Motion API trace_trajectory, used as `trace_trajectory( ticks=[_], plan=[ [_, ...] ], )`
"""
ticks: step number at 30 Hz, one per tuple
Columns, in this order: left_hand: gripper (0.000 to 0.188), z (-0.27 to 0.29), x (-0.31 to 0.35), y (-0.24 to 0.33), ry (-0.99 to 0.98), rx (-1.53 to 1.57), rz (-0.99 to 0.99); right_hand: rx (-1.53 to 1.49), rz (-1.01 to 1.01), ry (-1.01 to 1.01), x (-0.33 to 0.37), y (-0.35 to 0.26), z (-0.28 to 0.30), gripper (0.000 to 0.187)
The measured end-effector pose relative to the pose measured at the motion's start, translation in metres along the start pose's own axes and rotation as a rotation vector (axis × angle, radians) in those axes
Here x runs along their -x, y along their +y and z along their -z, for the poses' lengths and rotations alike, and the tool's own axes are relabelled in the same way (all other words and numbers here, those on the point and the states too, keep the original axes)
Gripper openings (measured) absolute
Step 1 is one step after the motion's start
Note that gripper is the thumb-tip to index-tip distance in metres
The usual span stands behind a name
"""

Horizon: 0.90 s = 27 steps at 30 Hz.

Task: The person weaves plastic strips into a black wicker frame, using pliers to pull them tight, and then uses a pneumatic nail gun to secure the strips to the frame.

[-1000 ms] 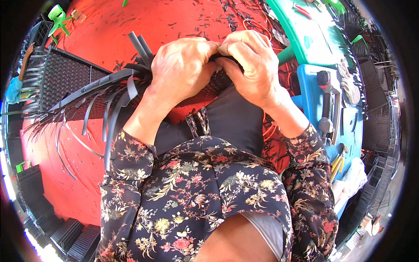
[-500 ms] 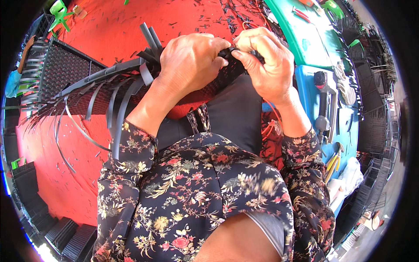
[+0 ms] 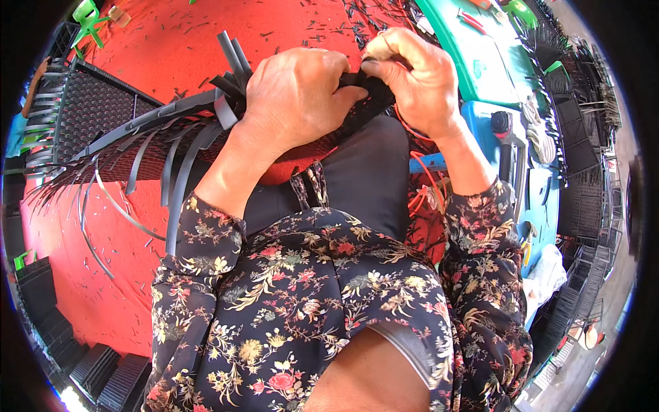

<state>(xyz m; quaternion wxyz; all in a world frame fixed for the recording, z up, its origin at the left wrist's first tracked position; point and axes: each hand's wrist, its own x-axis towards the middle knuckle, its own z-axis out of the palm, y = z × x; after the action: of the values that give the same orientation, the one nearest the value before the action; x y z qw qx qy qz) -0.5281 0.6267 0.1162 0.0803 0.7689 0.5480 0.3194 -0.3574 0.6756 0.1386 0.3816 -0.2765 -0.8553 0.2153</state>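
A dark woven panel [image 3: 206, 130] with a thick rim [image 3: 154, 118] rests across my lap, slanting off to the left. Long loose grey-black strips [image 3: 184, 189] hang from its edge, and several strip ends [image 3: 235, 55] stick up beside my left hand. My left hand [image 3: 296, 99] is closed on the panel's edge, thumb pointing right. Just to the right, my right hand [image 3: 417, 82] pinches a black strip [image 3: 368, 66] at the panel's far end between thumb and fingers. The fingertips partly hide how the strip runs there.
On the right stand a green surface [image 3: 473, 62] and a blue one [image 3: 480, 117], holding a black tool with a red end [image 3: 503, 125], pale gloves [image 3: 542, 141] and yellow-handled pliers [image 3: 527, 248]. Black offcuts litter the red floor covering [image 3: 206, 41]. Woven furniture [image 3: 113, 103] stands left.
My right hand has moved slightly up and away from my left hand, drawing apart at the strip. My left hand keeps its hold on the panel, shifted slightly left.
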Motion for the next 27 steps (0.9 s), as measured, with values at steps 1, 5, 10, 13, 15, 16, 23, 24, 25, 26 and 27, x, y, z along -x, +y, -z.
trace_trajectory(
  ticks=[1, 5, 10, 13, 15, 16, 23, 24, 25, 26, 27],
  plan=[
    [0.025, 0.000, 0.000, 0.000, 0.056, 0.045, -0.018, -0.006, -0.047, -0.023, -0.004, -0.003, 0.001, 0.008],
    [0.022, -0.002, 0.002, 0.001, 0.086, 0.034, -0.020, -0.169, -0.246, -0.153, -0.021, 0.001, 0.005, 0.007],
    [0.018, 0.003, 0.004, 0.005, 0.111, -0.022, -0.047, -0.239, -0.406, -0.385, -0.039, 0.011, 0.006, 0.007],
    [0.018, 0.005, 0.004, 0.007, 0.123, -0.018, -0.067, -0.314, -0.483, -0.394, -0.040, 0.018, 0.001, 0.007],
    [0.018, 0.006, 0.004, 0.008, 0.111, -0.013, -0.061, -0.295, -0.542, -0.418, -0.041, 0.017, -0.001, 0.008],
    [0.018, 0.007, 0.004, 0.008, 0.107, -0.012, -0.059, -0.260, -0.573, -0.446, -0.045, 0.015, 0.000, 0.008],
    [0.018, 0.003, 0.003, 0.003, 0.127, 0.023, -0.158, -0.151, -0.432, -0.479, -0.040, 0.036, -0.005, 0.010],
    [0.018, 0.001, 0.003, 0.001, 0.123, 0.012, -0.157, -0.138, -0.424, -0.475, -0.040, 0.036, -0.004, 0.010],
    [0.019, 0.000, 0.003, -0.001, 0.121, 0.003, -0.154, -0.069, -0.297, -0.497, -0.042, 0.025, 0.006, 0.010],
    [0.019, -0.001, 0.004, -0.002, 0.135, 0.011, -0.158, -0.194, -0.336, -0.317, -0.036, 0.022, 0.007, 0.012],
    [0.019, -0.002, 0.004, -0.003, 0.149, 0.020, -0.161, -0.318, -0.370, -0.137, -0.029, 0.022, 0.006, 0.014]
  ],
)
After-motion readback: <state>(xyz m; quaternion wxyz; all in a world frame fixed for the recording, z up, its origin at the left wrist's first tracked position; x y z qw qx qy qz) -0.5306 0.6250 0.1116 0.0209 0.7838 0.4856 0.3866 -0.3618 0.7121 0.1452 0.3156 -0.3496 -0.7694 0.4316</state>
